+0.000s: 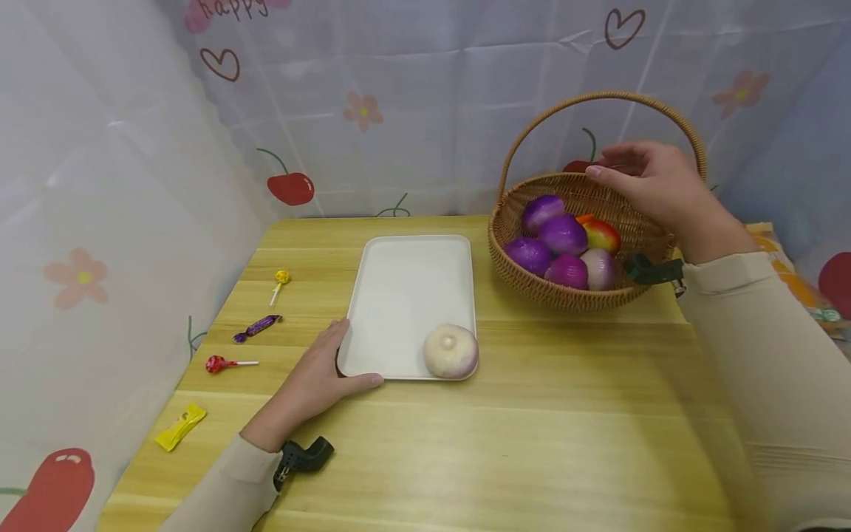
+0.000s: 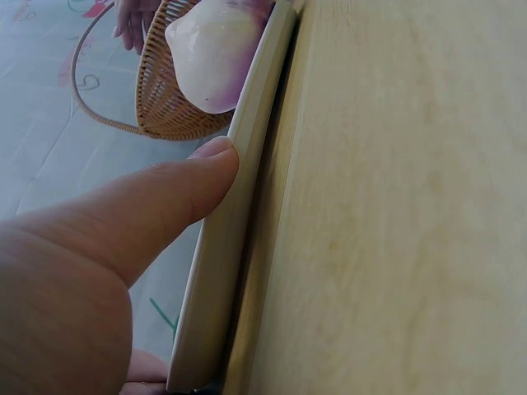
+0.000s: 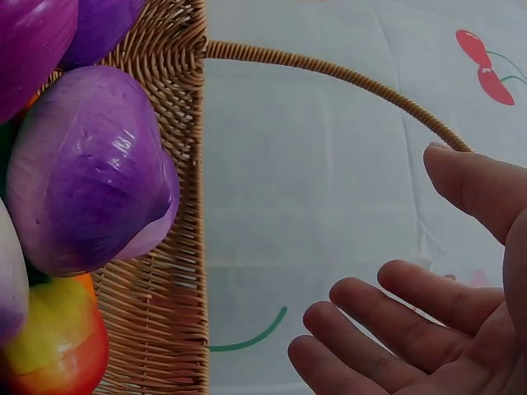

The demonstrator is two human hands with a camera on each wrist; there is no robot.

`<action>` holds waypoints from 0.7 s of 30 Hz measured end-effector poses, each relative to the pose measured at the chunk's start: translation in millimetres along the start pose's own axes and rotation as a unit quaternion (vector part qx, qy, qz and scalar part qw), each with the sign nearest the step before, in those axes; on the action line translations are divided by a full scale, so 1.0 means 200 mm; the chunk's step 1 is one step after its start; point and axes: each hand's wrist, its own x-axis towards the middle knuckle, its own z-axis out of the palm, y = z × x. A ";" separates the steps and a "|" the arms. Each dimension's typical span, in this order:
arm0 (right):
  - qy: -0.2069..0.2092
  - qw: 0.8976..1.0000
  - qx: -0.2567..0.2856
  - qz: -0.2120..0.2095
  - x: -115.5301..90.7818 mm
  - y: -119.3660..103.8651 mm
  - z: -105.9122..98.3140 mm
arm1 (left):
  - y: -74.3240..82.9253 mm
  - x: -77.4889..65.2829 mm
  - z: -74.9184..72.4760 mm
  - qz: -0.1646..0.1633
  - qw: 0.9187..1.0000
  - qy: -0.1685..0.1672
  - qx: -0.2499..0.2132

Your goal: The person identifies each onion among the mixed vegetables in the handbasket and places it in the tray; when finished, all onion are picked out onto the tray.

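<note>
My left hand (image 1: 318, 378) rests at the near left corner of a white rectangular tray (image 1: 399, 288), its thumb on the front rim and its fingers along the left side. In the tray's near right corner sits a round white-and-purple vegetable (image 1: 450, 351) with a small nub. Over the back right of a wicker basket (image 1: 552, 290), my right hand (image 1: 654, 181) hovers with nothing in it, fingers loosely bent and thumb apart. Inside the basket lie several glossy purple onions (image 1: 563, 235), a paler white-and-purple one (image 1: 600, 269), and a red-and-yellow mango (image 1: 603, 236).
Down the table's left side lie a yellow lollipop (image 1: 282, 278), a purple wrapped candy (image 1: 258, 328), a red lollipop (image 1: 216, 363) and a yellow wrapped candy (image 1: 181, 427). The basket's tall handle (image 1: 612, 96) arches beside my right hand. An orange packet (image 1: 784, 266) lies behind my right forearm.
</note>
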 end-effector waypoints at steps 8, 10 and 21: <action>-0.002 1.000 -0.001 -0.010 0.02 0.02 0.01 | 0.01 0.00 0.00 -0.001 1.000 0.001 -0.007; -0.005 1.000 -0.005 -0.017 0.03 0.02 0.01 | 0.00 0.00 0.00 -0.001 1.000 0.000 -0.006; -0.044 0.999 -0.018 -0.021 0.06 0.03 0.07 | -0.01 0.00 0.00 0.004 1.000 0.001 -0.001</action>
